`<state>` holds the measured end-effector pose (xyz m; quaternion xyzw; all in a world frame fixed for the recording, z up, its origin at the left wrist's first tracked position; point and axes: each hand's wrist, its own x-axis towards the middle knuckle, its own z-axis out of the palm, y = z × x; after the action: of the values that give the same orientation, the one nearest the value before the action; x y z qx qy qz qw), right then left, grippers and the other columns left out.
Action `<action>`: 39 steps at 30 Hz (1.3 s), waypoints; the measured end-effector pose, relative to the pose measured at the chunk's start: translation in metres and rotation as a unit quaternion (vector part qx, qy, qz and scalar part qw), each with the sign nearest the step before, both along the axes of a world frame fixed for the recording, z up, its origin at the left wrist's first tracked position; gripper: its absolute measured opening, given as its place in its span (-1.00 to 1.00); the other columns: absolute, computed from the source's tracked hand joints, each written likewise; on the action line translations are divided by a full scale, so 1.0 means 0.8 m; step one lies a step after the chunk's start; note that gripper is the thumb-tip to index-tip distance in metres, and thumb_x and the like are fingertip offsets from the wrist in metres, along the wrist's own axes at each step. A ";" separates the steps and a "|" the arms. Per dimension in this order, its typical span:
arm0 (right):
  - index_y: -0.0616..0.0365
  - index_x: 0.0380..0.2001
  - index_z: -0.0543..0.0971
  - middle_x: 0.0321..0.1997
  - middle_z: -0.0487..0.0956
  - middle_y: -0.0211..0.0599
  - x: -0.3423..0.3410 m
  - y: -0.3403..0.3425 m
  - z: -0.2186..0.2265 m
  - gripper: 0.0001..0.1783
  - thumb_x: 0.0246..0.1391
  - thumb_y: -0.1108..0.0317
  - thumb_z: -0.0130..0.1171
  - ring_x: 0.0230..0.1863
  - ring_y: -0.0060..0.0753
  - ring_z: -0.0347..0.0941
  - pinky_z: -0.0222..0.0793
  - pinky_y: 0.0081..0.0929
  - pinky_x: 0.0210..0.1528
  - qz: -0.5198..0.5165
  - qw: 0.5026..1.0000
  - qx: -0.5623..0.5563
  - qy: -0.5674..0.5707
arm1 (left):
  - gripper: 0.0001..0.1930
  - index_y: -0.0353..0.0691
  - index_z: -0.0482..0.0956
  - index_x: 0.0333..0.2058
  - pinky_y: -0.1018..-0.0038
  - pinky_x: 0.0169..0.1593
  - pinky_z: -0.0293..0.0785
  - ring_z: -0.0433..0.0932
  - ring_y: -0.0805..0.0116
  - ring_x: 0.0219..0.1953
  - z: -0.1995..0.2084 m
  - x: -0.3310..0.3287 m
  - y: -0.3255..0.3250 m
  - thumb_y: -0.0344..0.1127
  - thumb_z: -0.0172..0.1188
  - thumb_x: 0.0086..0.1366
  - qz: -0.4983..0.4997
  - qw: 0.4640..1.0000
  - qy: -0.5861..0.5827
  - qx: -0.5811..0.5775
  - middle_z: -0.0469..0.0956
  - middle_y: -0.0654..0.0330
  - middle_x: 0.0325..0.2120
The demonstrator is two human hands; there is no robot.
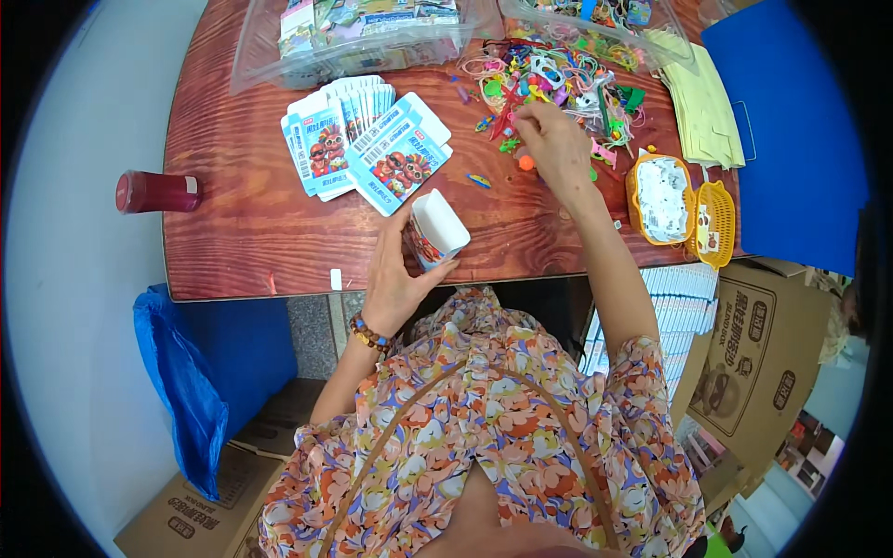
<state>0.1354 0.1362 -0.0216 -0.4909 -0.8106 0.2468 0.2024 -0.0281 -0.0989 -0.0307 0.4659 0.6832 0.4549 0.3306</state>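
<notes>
My left hand (391, 286) is wrapped round a small white-and-blue carton (437, 232) at the table's front edge. The carton stands with its top open, showing a white inside. Over the near side of a pile of small colourful plastic toys (595, 104), my right hand (558, 156) reaches with fingertips bent together; whether a toy is between them is hidden. An orange ball (526, 162) lies just under that hand. Flattened printed cartons (400, 170) lie fanned out beyond my left hand. One small blue-and-yellow toy (479, 181) rests between the cartons and the pile.
Two clear plastic bins (372, 54) stand at the back. To the right are yellow paper sheets (698, 102), a yellow basket of white packets (662, 200) and a smaller yellow basket (716, 219). A dark red bottle (158, 192) lies at the left edge. Cardboard boxes (758, 353) stand below the table.
</notes>
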 end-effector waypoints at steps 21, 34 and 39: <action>0.21 -0.18 0.67 -0.37 0.65 -0.40 0.064 -0.032 0.067 -0.82 0.25 0.38 0.17 -0.47 -0.59 0.48 0.37 -0.60 -0.40 -0.010 0.981 -0.084 0.176 | -0.14 -0.31 0.33 0.24 0.17 0.06 0.44 0.46 -0.05 0.00 -0.006 0.006 0.068 -0.27 0.54 -0.03 -0.036 0.970 0.222 0.090 0.44 -0.06 -0.05; 0.28 -0.25 0.67 -0.47 0.60 -0.45 0.062 -0.108 0.091 -0.90 0.18 0.49 0.26 -0.56 -0.76 0.40 0.29 -0.74 -0.53 -0.020 0.948 -0.098 0.301 | -0.12 -0.22 0.33 0.26 0.15 0.04 0.45 0.47 -0.03 -0.01 -0.001 0.026 0.070 -0.24 0.55 -0.05 -0.031 0.974 0.219 0.053 0.44 -0.03 -0.05; 0.28 -0.21 0.66 -0.40 0.62 -0.46 0.068 -0.108 0.079 -0.88 0.22 0.51 0.19 -0.53 -0.77 0.40 0.31 -0.75 -0.49 -0.050 0.943 -0.106 0.312 | -0.14 -0.26 0.32 0.24 0.16 0.07 0.43 0.46 -0.05 0.01 -0.006 0.026 0.074 -0.24 0.55 -0.04 -0.030 0.972 0.218 0.082 0.43 -0.04 -0.02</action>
<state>0.1895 0.0501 0.0418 -0.4473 -0.6508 0.4614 0.4043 -0.0072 -0.0400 -0.0356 0.5994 0.6849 0.3868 0.1482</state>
